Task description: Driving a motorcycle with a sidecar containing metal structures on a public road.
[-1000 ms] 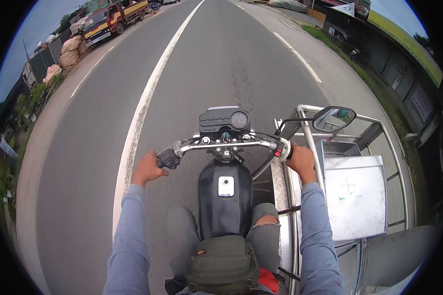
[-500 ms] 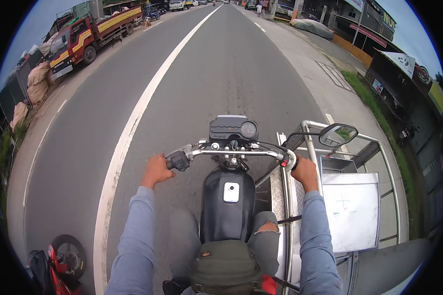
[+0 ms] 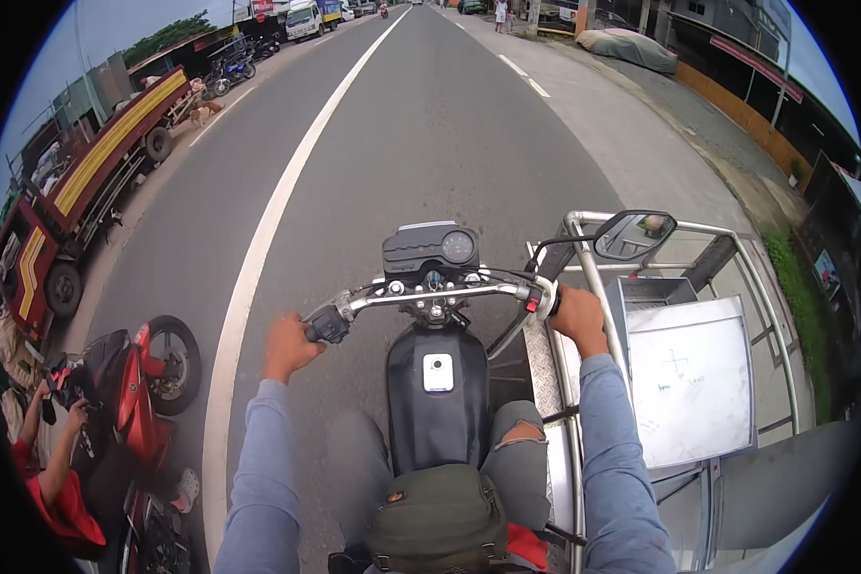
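I sit astride a motorcycle whose black fuel tank point(image 3: 437, 421) has a silvery filler cap. My left hand point(image 3: 291, 346) is closed round the left end of the handlebar point(image 3: 368, 298), beside a black switch block. On the right end, my right hand point(image 3: 578, 316) grips the handlebar next to a small red switch. Between the hands stands a dark instrument panel point(image 3: 429, 249) with a round gauge. A mirror point(image 3: 635, 235) rises on a stalk beyond my right hand. An olive-green bag point(image 3: 438, 521) rests in my lap.
A sidecar frame of pale metal tubes point(image 3: 765, 316) with a white panel point(image 3: 691, 378) is at my right. A red motorcycle point(image 3: 142, 402) with a rider is close at left. Beyond it stands a red and yellow truck point(image 3: 115, 143). A white line point(image 3: 287, 191) marks the road.
The red motorcycle has come farther into view at left, its rider now showing. The parked truck and roadside have slid back toward me. Both hands stay on the handlebar, which sits slightly farther left.
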A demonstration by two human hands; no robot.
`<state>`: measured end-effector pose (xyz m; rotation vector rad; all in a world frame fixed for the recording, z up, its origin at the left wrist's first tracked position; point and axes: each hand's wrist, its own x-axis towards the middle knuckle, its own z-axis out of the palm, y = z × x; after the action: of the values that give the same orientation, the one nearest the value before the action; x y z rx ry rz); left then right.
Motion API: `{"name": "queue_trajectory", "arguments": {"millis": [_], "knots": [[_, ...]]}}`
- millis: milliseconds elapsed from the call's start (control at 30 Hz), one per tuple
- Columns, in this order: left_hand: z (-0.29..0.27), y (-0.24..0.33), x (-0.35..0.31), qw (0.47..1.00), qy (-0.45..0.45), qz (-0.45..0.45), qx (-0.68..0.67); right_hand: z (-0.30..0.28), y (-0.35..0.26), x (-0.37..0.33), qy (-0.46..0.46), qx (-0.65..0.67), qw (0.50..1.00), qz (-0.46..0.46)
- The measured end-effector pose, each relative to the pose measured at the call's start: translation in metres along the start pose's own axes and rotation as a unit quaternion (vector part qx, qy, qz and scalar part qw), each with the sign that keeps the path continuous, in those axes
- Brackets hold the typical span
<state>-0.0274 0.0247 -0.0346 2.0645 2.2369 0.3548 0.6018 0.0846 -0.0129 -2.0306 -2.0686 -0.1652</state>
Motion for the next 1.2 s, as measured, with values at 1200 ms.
{"name": "queue_trajectory", "arguments": {"millis": [1200], "knots": [[-0.011,-0.026,-0.026,0.999,0.023,-0.032,-0.007,0.012,-0.03,0.014,-0.013,-0.002,1.0,-0.023]]}}
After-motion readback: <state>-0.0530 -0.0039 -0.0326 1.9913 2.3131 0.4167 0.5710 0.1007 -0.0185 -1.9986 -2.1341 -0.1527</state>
